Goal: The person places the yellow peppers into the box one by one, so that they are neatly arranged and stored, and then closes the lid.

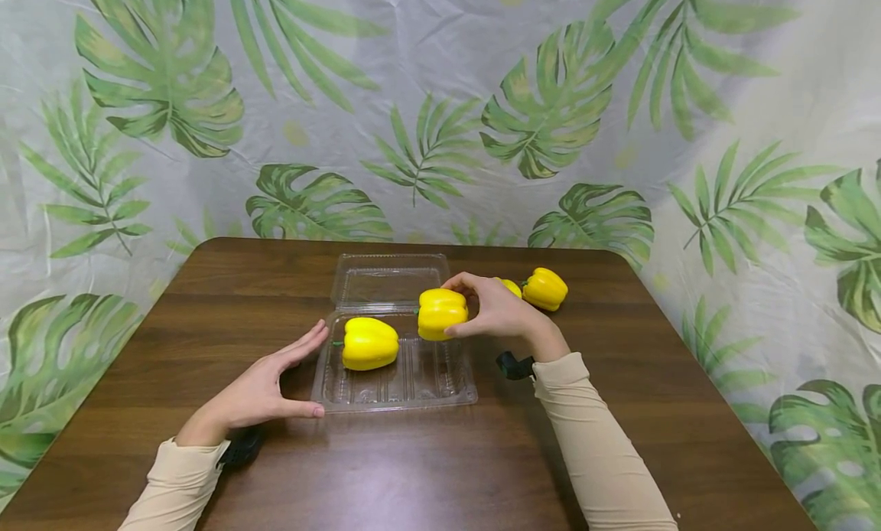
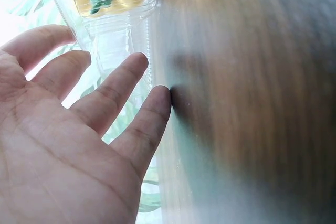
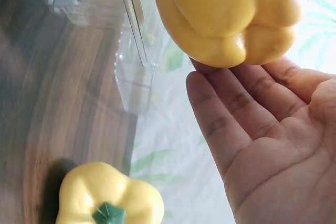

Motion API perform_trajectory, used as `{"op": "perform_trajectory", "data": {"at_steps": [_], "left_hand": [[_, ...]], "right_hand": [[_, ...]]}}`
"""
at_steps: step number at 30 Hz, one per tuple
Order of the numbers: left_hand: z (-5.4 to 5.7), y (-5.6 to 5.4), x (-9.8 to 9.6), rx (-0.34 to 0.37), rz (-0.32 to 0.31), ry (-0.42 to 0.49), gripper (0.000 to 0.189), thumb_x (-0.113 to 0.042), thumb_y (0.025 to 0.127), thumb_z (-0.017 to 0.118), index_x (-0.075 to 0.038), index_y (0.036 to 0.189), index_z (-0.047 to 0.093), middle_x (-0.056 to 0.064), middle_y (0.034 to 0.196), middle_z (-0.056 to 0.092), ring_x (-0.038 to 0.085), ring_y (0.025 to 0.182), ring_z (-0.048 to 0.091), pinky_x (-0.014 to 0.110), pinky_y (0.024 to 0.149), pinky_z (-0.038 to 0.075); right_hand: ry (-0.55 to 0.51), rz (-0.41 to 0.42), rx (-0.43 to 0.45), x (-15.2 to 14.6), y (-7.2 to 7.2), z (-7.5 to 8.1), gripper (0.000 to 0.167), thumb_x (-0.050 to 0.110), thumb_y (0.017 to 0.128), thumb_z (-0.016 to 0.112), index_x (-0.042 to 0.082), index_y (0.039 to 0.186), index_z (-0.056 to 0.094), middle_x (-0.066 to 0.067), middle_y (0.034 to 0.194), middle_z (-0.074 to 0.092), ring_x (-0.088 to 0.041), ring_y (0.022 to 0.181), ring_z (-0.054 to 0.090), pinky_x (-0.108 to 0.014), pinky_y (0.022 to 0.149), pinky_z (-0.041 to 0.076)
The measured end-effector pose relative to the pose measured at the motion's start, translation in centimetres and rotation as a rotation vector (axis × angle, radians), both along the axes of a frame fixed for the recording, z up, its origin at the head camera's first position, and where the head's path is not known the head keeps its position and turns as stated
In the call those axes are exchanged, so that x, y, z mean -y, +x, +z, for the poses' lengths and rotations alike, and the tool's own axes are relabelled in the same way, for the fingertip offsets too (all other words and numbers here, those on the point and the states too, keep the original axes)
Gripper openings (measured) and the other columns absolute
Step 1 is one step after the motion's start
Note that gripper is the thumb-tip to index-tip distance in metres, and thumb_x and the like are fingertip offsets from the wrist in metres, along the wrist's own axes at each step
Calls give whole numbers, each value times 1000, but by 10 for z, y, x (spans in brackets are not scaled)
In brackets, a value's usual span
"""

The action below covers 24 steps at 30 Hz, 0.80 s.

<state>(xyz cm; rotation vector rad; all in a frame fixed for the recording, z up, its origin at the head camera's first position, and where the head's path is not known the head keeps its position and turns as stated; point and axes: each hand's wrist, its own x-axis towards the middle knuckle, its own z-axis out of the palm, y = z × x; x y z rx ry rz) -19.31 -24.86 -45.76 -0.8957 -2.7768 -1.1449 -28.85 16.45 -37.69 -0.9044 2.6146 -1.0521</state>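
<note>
A yellow bell pepper is pinched between the thumb and fingers of my right hand, above the right half of a clear plastic clamshell container. The right wrist view shows that same pepper raised off the container. Another yellow bell pepper lies in the container's left half, its green stem pointing left. My left hand is at the container's left side with thumb and fingers spread; in the left wrist view, the straight fingers are beside its clear wall.
The container's lid is folded back toward the far table edge. Right of it, one yellow pepper lies on the brown wooden table, with another partly hidden behind my right hand. A leaf-patterned curtain hangs behind.
</note>
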Motion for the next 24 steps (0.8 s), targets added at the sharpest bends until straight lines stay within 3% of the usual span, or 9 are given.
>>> {"op": "perform_trajectory", "data": {"at_steps": [24], "left_hand": [[-1, 0, 0, -7, -7, 3, 114, -41, 77, 97, -19, 170, 35, 9, 179, 27, 43, 158, 38, 4, 114, 16]], "right_hand": [[78, 70, 4, 23, -3, -12, 66, 29, 83, 90, 10, 139, 61, -3, 128, 72, -17, 110, 67, -36, 100, 56]]}}
